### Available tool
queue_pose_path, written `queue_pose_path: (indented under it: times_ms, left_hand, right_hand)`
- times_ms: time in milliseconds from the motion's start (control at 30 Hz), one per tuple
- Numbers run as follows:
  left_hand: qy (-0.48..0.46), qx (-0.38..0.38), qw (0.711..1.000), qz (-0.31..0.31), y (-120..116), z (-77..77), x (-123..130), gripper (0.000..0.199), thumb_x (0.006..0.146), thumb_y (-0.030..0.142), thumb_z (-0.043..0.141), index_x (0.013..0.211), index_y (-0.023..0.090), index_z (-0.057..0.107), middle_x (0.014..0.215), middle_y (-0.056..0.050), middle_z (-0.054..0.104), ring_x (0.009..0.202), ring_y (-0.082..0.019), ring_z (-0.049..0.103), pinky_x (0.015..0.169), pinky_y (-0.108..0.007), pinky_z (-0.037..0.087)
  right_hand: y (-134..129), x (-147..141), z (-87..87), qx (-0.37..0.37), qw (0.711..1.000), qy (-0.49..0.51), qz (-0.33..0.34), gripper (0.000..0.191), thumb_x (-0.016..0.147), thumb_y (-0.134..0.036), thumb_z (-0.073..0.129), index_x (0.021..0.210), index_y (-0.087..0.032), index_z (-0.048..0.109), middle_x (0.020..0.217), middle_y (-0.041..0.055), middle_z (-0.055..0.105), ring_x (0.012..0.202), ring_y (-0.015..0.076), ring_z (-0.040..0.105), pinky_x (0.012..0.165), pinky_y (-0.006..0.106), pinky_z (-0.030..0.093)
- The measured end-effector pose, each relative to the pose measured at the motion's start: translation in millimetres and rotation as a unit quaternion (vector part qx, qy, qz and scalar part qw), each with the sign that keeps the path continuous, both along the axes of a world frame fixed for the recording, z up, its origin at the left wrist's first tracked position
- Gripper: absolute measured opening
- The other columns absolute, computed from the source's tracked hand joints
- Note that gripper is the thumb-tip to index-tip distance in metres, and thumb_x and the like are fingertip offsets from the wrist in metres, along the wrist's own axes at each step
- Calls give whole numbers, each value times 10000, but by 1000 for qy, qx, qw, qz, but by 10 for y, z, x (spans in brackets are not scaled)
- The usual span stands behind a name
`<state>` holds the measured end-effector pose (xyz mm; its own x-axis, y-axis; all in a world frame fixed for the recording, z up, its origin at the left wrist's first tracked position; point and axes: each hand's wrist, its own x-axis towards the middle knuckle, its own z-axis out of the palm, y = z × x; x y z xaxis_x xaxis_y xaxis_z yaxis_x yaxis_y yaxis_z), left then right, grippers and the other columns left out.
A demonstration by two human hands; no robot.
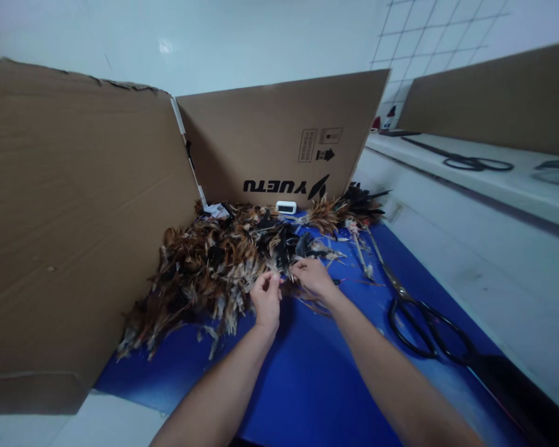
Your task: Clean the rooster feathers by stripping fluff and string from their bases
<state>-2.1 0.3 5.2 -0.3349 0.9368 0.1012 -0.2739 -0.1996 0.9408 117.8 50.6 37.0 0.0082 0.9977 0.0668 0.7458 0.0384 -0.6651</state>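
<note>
A large heap of brown, black and pale feathers (214,254) lies on the blue tabletop (307,372). At the heap's front edge is my left hand (266,299), thumb and fingers pinched together; what lies between them is too small to make out. Just to its right, my right hand (313,276) is closed in a pinch on what looks like a dark feather (286,257) at the edge of the heap. The two hands are close together but apart. Thin brown strips (314,303) lie beneath my right hand.
Large black-handled scissors (403,292) lie on the right. Behind them are a stick (361,251) and a feather bundle (328,214). Cardboard panels (279,133) wall the left and back. A small white device (286,207) stands at the back. More scissors (466,162) rest on a white ledge (494,174).
</note>
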Motion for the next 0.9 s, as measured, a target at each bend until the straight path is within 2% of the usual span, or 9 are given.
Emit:
queue_pose_path:
  times_ms: [167, 300, 467, 667, 800, 900]
  left_hand:
    - [-5, 3, 1000, 2, 8, -14, -16, 266, 744, 401, 619, 772, 138, 588, 652, 1, 603, 383, -29, 386, 377, -169, 286]
    - [-10, 2, 1000, -1, 5, -19, -2, 266, 741, 401, 623, 776, 139, 586, 652, 0, 604, 382, -29, 380, 372, -167, 284]
    - [-20, 16, 1000, -10, -13, -20, 19, 276, 748, 411, 617, 785, 139, 589, 645, 2, 602, 390, -30, 366, 378, -166, 281]
    - [-22, 10, 1000, -13, -21, -18, 16, 288, 732, 424, 630, 784, 143, 595, 652, 2, 604, 393, -36, 370, 382, -172, 282]
    - [-14, 9, 1000, -13, -21, -21, 16, 269, 737, 409, 629, 781, 146, 600, 650, 6, 601, 394, -34, 371, 390, -172, 294]
    - [-16, 3, 1000, -16, -25, -17, 20, 255, 744, 392, 625, 779, 141, 596, 649, 7, 597, 393, -31, 367, 383, -168, 287]
  right_hand:
    - [-156, 166, 85, 46, 999, 1, 10, 164, 716, -281, 518, 673, -201, 655, 654, 6, 674, 637, 153, 607, 600, 236, 406]
    - [-360, 331, 103, 58, 998, -6, 25, 139, 710, -253, 504, 688, -210, 634, 625, -9, 649, 593, 147, 582, 575, 238, 385]
    - [-600, 497, -40, 59, 997, -17, 45, 164, 726, -231, 470, 778, -211, 624, 643, -14, 638, 539, 136, 553, 548, 238, 384]
    - [-713, 623, -245, 63, 990, -119, 48, 168, 744, -231, 517, 869, -220, 627, 841, 32, 620, 717, 168, 580, 640, 259, 420]
    - [-723, 656, -289, 76, 984, -151, 61, 72, 753, -237, 548, 766, -220, 616, 836, 42, 602, 832, 190, 579, 724, 275, 419]
    - [-720, 668, -300, 90, 983, -142, 70, 119, 775, -191, 496, 703, -214, 589, 795, 41, 593, 824, 183, 575, 731, 273, 413]
